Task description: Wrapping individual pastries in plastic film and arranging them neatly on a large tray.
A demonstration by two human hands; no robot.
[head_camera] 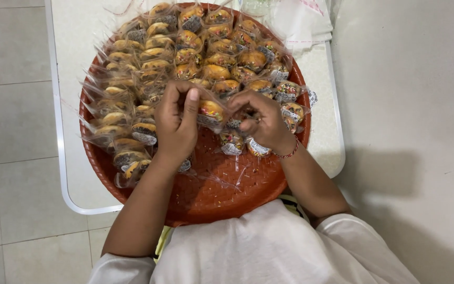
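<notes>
Between the fingers of both hands: one wrapped pastry (210, 111), held over the orange woven tray (222, 194).

Left hand (177, 123) and right hand (264, 123) both pinch the clear wrapper at its two ends. Beyond the fingertips, wrapped pastries (185, 47) fill most of the tray in rows; the part nearer the wrists is bare. Tray rests on a white counter (74, 94). Judged well advanced, the bare part remaining.

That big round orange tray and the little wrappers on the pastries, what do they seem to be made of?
Round tray: looks like woven plastic, matte orange-red, judging by its basket-weave texture; woven cane is possible.
Wrappers: thin clear plastic film, glossy and crinkled, with the pastries visible through it. Both the left hand and the right hand pinch one.
</notes>
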